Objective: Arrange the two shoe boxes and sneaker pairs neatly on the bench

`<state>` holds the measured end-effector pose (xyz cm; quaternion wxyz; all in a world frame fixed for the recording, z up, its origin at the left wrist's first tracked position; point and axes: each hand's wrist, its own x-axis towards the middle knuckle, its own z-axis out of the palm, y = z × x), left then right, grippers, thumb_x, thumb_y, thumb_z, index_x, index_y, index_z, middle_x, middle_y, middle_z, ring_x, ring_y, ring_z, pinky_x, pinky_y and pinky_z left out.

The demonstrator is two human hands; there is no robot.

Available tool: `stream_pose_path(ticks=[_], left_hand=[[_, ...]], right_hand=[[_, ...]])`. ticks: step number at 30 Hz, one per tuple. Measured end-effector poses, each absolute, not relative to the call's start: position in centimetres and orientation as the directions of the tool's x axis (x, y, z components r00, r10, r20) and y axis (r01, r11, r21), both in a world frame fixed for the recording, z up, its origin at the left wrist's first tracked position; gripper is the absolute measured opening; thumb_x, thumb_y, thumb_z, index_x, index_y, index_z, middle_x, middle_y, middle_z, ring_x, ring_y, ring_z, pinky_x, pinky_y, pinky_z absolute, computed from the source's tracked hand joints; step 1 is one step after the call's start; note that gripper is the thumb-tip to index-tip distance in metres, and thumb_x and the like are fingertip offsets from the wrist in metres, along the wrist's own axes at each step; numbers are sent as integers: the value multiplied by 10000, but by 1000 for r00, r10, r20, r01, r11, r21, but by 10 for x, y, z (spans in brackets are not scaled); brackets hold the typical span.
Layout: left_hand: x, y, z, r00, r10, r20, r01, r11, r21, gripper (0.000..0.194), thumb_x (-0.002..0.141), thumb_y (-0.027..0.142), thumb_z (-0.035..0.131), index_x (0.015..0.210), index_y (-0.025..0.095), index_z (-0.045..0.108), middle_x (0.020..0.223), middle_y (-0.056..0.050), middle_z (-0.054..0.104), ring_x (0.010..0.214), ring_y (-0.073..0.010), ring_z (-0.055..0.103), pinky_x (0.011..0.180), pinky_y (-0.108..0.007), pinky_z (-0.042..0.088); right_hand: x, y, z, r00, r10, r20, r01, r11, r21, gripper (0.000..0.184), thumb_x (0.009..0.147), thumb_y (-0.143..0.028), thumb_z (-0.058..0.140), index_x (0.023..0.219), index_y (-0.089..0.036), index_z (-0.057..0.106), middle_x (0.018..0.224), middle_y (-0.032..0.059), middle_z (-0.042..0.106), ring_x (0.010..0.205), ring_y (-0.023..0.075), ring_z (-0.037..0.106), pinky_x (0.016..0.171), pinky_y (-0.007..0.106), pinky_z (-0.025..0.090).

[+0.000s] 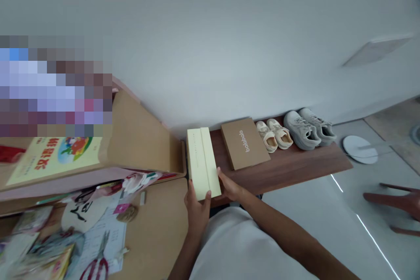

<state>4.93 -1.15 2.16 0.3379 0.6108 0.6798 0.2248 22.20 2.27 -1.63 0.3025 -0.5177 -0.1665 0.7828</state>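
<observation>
A long pale-yellow box with small print on its lid lies at the left end of a dark brown wooden bench. My left hand grips its near left corner, thumb on the top. On the right side of the same box, my right hand is closed around the edge, some fingers out of sight. Just to the right rests a brown cardboard shoebox with white lettering. Beyond it stand a pair of small cream shoes and a pair of larger grey sneakers.
At left, a tan desk carries red-handled scissors, papers and several plastic packets. A shelf unit rises behind it. On the right are a round white base on the floor and a brown stool.
</observation>
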Motion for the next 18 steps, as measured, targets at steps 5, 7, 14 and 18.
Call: stream_pose_path(ticks=[5, 7, 14, 18], left_hand=[[86, -18, 13, 245, 961, -128, 767, -112, 632, 780, 937, 438, 531, 1613, 180, 242, 1648, -163, 326, 1538, -309, 275, 1233, -514, 280], [92, -10, 8, 264, 949, -174, 790, -110, 603, 757, 946, 419, 510, 1606, 150, 255, 1636, -186, 340, 1527, -310, 301, 1220, -521, 296], [124, 11, -16, 310, 925, -221, 726, -80, 684, 627, 979, 441, 465, 1547, 186, 389, 1645, -157, 334, 1548, -289, 251, 1250, -540, 195], [193, 46, -26, 153, 905, -396, 577, 244, 780, 637, 1032, 471, 307, 1560, 116, 345, 1593, -199, 414, 1511, -242, 347, 1225, -432, 312]], right_hand=[[233, 27, -20, -177, 650, -739, -413, -731, -544, 589, 929, -697, 474, 1181, -194, 649, 1107, 131, 751, 1023, 285, 713, 886, 530, 569], [233, 28, -26, -46, 631, -774, -412, -718, -561, 478, 962, -609, 470, 1157, -206, 637, 1082, 96, 750, 1026, 255, 705, 895, 500, 566], [305, -4, -19, 286, 854, -435, 95, -477, -874, 385, 916, -536, 546, 1131, -245, 677, 1224, 103, 708, 1229, 287, 605, 1104, 506, 442], [392, 18, -4, 618, 760, -200, 379, -511, -772, 536, 961, -502, 430, 1336, -148, 575, 1409, 217, 588, 1404, 322, 462, 1156, 538, 372]])
